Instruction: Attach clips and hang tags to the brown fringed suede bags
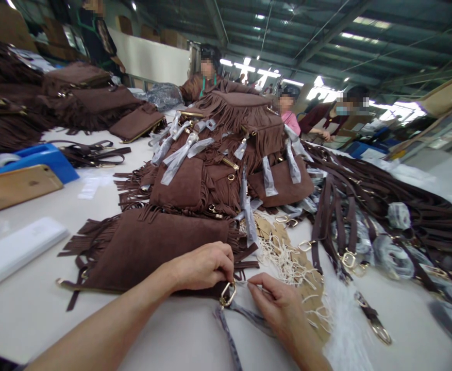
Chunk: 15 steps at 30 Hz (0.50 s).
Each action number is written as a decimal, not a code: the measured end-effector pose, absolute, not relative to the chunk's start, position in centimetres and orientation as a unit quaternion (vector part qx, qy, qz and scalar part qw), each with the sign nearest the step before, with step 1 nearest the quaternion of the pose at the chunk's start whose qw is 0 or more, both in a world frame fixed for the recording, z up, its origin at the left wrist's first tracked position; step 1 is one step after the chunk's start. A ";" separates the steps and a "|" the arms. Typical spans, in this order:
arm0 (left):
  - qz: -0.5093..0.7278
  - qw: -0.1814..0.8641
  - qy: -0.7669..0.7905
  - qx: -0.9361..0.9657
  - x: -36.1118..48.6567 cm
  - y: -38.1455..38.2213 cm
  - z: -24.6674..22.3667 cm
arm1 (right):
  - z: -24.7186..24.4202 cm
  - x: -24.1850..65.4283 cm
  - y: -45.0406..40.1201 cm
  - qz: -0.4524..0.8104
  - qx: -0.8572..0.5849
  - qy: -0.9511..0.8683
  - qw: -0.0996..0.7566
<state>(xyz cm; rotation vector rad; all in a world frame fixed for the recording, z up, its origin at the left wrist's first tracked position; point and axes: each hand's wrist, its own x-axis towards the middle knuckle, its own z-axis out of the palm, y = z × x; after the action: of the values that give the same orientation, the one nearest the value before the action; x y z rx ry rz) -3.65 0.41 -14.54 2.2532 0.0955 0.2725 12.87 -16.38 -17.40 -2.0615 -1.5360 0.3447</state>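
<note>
A dark brown fringed bag (160, 247) lies flat on the white table, its zipper edge toward me. At the bag's near right corner is a gold metal ring (228, 294), with plastic-wrapped strips hanging below it. My left hand (206, 265) is closed, its fingertips pinching at the top of the ring. Just right of it, my right hand (282, 306) is closed, thumb and forefinger pinching a thin white string (241, 282) that runs toward the ring. The left fingers partly hide the string's other end.
Brown fringed bags (226, 175) are heaped behind. Tan tags with white strings (287, 257) lie right of the bag, beside many brown straps (396, 196). At left are a phone (20, 185), a blue tape dispenser (51, 157) and a white box (20, 250). Several people work beyond.
</note>
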 end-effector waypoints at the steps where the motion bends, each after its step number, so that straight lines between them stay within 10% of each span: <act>1: 0.109 0.421 0.038 0.900 -3.7 0.4 -14.5 | -17.4 12.8 -16.4 0.137 -0.766 -0.568 0.270; 15: 0.111 0.413 0.048 0.903 -3.5 0.4 -14.7 | -17.2 11.7 -15.9 0.200 -0.762 -0.548 0.281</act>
<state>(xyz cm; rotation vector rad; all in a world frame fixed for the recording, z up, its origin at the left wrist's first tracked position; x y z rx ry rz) -3.53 0.39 -14.66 2.2697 0.1203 0.2785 11.73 -15.92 -17.22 -2.0417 -1.4698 0.5369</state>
